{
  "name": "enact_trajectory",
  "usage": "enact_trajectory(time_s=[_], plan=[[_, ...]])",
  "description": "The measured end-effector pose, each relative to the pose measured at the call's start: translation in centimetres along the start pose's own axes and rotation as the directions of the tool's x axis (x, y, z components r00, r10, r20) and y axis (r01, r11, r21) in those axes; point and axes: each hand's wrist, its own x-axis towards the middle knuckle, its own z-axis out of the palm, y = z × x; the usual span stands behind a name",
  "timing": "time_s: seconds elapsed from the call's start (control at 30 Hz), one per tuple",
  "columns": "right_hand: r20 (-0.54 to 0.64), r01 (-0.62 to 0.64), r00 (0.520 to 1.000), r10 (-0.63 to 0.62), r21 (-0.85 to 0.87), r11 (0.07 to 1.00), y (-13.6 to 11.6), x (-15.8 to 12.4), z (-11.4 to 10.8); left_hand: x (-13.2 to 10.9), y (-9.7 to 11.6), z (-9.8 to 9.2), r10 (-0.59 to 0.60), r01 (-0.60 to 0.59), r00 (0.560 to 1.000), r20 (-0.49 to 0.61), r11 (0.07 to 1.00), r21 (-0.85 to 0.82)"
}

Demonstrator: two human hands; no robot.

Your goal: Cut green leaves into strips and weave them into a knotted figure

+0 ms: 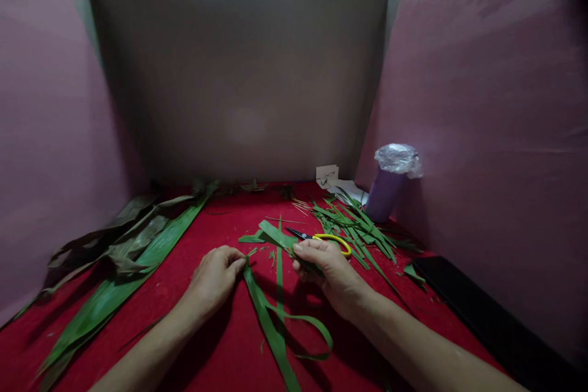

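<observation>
My left hand (219,278) pinches the upper end of a long green leaf strip (265,312), which hangs down toward me, with a narrower curled strip beside it. My right hand (328,269) is closed around a broader piece of green leaf (278,234), whose flat end sticks out to the left of the fingers. Just behind the right hand lie scissors (333,240) with yellow handles and dark blades. Another thin strip (279,269) lies on the cloth between my hands. The right fingertips are partly hidden.
Long whole leaves (138,263), some dried, lie on the left of the red cloth (197,355). A pile of cut strips (353,223) is at the back right, near a purple cup (386,193) topped with clear plastic. A black flat object (478,318) lies at right.
</observation>
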Motion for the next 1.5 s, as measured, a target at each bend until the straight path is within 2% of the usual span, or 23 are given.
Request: enact_trajectory(time_s=[0.07, 0.13, 0.17, 0.2, 0.23, 0.27, 0.3, 0.33, 0.37, 0.43, 0.57, 0.67, 0.77, 0.83, 0.93, 0.97, 1.07, 1.17, 1.27, 1.5], plan=[[0.022, -0.014, 1.0, 0.013, 0.017, 1.0, 0.1, 0.0, 0.0, -0.1, 0.2, -0.1, 0.141, -0.113, 0.984, -0.112, 0.967, 0.227], [0.074, -0.029, 0.997, 0.025, 0.052, 0.998, 0.1, -0.2, 0.1, -0.5, 0.9, 0.1, 0.27, -0.209, 0.95, -0.158, 0.924, 0.32], [0.11, -0.045, 0.993, 0.037, 0.079, 0.996, 0.1, -0.3, 0.1, -0.7, 1.3, 0.3, 0.301, -0.254, 0.944, -0.137, 0.924, 0.285], [0.149, -0.069, 0.987, 0.053, 0.107, 0.992, 0.2, -0.4, 0.2, -1.0, 1.8, 0.5, 0.295, -0.277, 0.952, -0.082, 0.944, 0.178], [0.19, -0.098, 0.979, 0.071, 0.133, 0.986, 0.2, -0.5, 0.3, -1.3, 2.2, 0.9, 0.241, -0.24, 0.971, -0.007, 0.97, 0.036], [0.234, -0.13, 0.968, 0.092, 0.152, 0.98, 0.2, -0.7, 0.4, -1.6, 2.6, 1.2, 0.156, -0.145, 0.985, 0.076, 0.98, -0.132], [0.281, -0.161, 0.953, 0.111, 0.162, 0.974, 0.2, -0.8, 0.5, -1.8, 2.9, 1.5, 0.102, -0.046, 0.98, 0.17, 0.951, -0.306], [0.328, -0.19, 0.936, 0.128, 0.163, 0.968, 0.3, -1.0, 0.6, -2.0, 3.2, 1.7, 0.066, 0.054, 0.964, 0.257, 0.9, -0.433], [0.372, -0.214, 0.917, 0.142, 0.16, 0.964, 0.3, -1.1, 0.7, -2.2, 3.5, 1.9, 0.039, 0.12, 0.956, 0.29, 0.85, -0.513], [0.448, -0.264, 0.878, 0.17, 0.155, 0.952, 0.4, -1.2, 0.8, -2.5, 3.9, 1.9, 0.012, 0.199, 0.94, 0.34, 0.79, -0.579], [0.555, -0.351, 0.805, 0.209, 0.162, 0.922, 0.7, -1.3, 0.8, -3.1, 4.3, 1.4, 0.201, 0.072, 0.918, 0.342, 0.763, -0.642], [0.594, -0.373, 0.772, 0.223, 0.14, 0.917, 0.8, -1.4, 0.8, -3.3, 4.2, 1.5, 0.254, 0.053, 0.906, 0.338, 0.725, -0.687], [0.567, -0.349, 0.789, 0.237, 0.096, 0.932, 0.9, -1.5, 1.0, -3.4, 4.1, 1.8, 0.214, 0.107, 0.911, 0.352, 0.702, -0.704], [0.511, -0.272, 0.831, 0.22, 0.027, 0.962, 0.9, -1.5, 1.3, -3.5, 4.1, 1.9, 0.171, 0.164, 0.908, 0.383, 0.696, -0.699], [0.354, -0.026, 0.932, 0.073, -0.135, 0.991, 0.8, -1.4, 1.7, -3.5, 4.1, 1.7, 0.104, 0.228, 0.911, 0.4, 0.68, -0.696], [0.309, 0.065, 0.951, 0.0, -0.2, 0.978, 0.8, -1.4, 1.8, -3.5, 4.1, 1.6, 0.073, 0.241, 0.919, 0.387, 0.675, -0.698], [0.267, 0.239, 0.952, -0.148, -0.35, 0.906, 0.8, -1.5, 1.8, -3.3, 3.9, 1.4, -0.018, 0.277, 0.934, 0.356, 0.662, -0.696], [0.249, 0.283, 0.951, -0.183, -0.469, 0.837, 0.9, -1.8, 1.7, -3.2, 3.8, 1.4, -0.062, 0.31, 0.933, 0.355, 0.643, -0.7], [0.207, 0.268, 0.962, -0.18, -0.566, 0.78, 0.9, -2.0, 1.9, -3.3, 3.8, 1.5, -0.086, 0.32, 0.934, 0.348, 0.635, -0.703], [0.198, 0.245, 0.966, -0.165, -0.509, 0.825, 0.7, -2.0, 2.3, -3.4, 3.8, 1.7, -0.042, 0.306, 0.931, 0.362, 0.628, -0.715]])
